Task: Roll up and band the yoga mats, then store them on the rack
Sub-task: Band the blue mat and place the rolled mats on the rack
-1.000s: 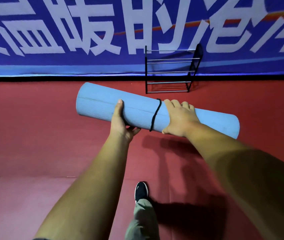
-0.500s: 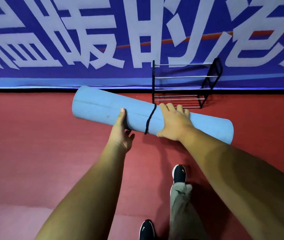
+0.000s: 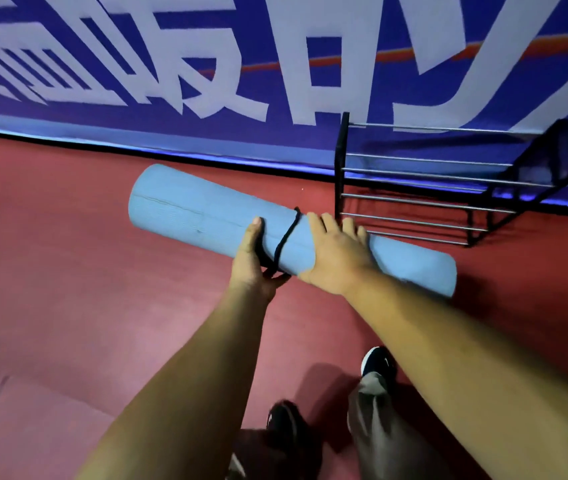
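Count as found. One rolled yoga mat (image 3: 189, 216), light blue. One black band (image 3: 287, 237) round it. Two hands holding the mat: left hand (image 3: 255, 268), right hand (image 3: 338, 258). One black rack (image 3: 341, 168), far right. Two dark shoes (image 3: 378, 363), near. One blue banner (image 3: 171, 64), far side.

Red floor (image 3: 68, 271) fills the lower frame, with a paler, seamed panel (image 3: 33, 427) at lower left. A black rack (image 3: 341, 168) with silver rails stands on it at upper right, against a blue banner (image 3: 275, 46); two dark shoes (image 3: 378, 362) are planted near the bottom edge
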